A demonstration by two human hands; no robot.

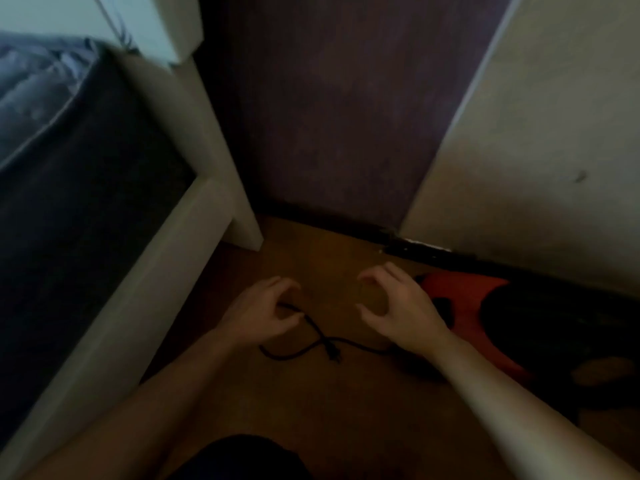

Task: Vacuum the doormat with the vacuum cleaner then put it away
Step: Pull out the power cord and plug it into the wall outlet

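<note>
The red and black vacuum cleaner [464,289] lies on the brown floor at the right, beside the wall. Its black power cord [311,327] runs from it across the floor, loops, and ends in a plug [334,355]. My left hand [263,311] is low over the floor with fingers and thumb curled round the cord's upper stretch. My right hand [398,303] hovers just left of the vacuum, fingers spread and loosely curled, holding nothing. No doormat shows in this dim, blurred view.
A white bed frame [194,216] with a dark mattress fills the left side. A dark purple wall [332,109] stands ahead and a pale wall [540,150] on the right. The floor forms a narrow strip between them.
</note>
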